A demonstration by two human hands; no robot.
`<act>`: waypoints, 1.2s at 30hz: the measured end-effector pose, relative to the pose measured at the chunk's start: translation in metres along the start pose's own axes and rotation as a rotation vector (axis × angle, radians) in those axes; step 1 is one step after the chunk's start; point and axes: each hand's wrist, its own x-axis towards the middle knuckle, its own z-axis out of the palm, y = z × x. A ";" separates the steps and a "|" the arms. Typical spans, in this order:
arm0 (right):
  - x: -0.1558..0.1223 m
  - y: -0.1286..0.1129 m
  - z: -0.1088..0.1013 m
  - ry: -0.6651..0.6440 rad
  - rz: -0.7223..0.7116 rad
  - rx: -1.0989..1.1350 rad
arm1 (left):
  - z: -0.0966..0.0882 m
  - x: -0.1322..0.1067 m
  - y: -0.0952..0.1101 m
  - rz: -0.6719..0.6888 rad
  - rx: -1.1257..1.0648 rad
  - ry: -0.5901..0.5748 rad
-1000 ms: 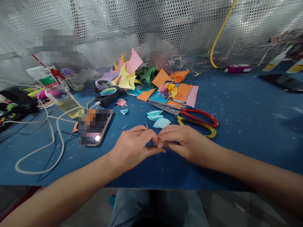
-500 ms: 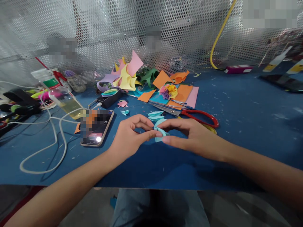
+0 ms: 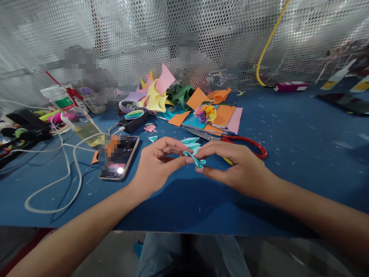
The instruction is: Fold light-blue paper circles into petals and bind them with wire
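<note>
Between my two hands is a small folded piece of light-blue paper [image 3: 195, 159], bent into curled loops. My left hand [image 3: 161, 163] pinches its left side with thumb and forefinger. On the other side, the thumb and fingers of my right hand [image 3: 239, 165] close on the paper's right edge. Just behind it lie more folded light-blue paper pieces [image 3: 190, 143], partly hidden by my fingers. A smaller light-blue scrap [image 3: 153, 139] rests behind my left hand. Red-handled scissors [image 3: 245, 143] lie beyond my right hand.
A lit phone [image 3: 118, 157] and a looped white cable [image 3: 53, 209] lie at left. Coloured paper offcuts [image 3: 155, 94], a multicoloured paper flower [image 3: 205, 114] and orange sheets [image 3: 225, 115] sit behind. A perforated metal panel [image 3: 138, 42] closes the back of the blue table [image 3: 288, 161].
The light-blue paper has turned in my fingers, now showing curled loops along its edge instead of a flatter face. Both hands stay almost in place.
</note>
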 end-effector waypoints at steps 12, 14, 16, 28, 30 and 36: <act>0.002 0.013 0.003 0.027 -0.003 -0.127 | -0.018 0.011 0.003 0.223 0.399 0.108; 0.003 0.018 0.005 0.020 0.014 -0.138 | -0.033 0.024 0.012 0.217 0.547 0.161; 0.002 0.023 0.007 0.001 0.030 -0.151 | -0.051 0.040 0.018 0.140 0.705 0.088; 0.000 0.025 0.016 -0.039 0.095 -0.141 | -0.103 0.092 -0.034 0.128 1.267 -0.434; 0.001 0.026 0.015 -0.033 0.104 -0.145 | -0.102 0.096 -0.035 0.145 1.270 -0.434; 0.005 0.039 0.006 0.091 0.197 -0.213 | -0.064 0.091 -0.033 0.222 1.177 -0.489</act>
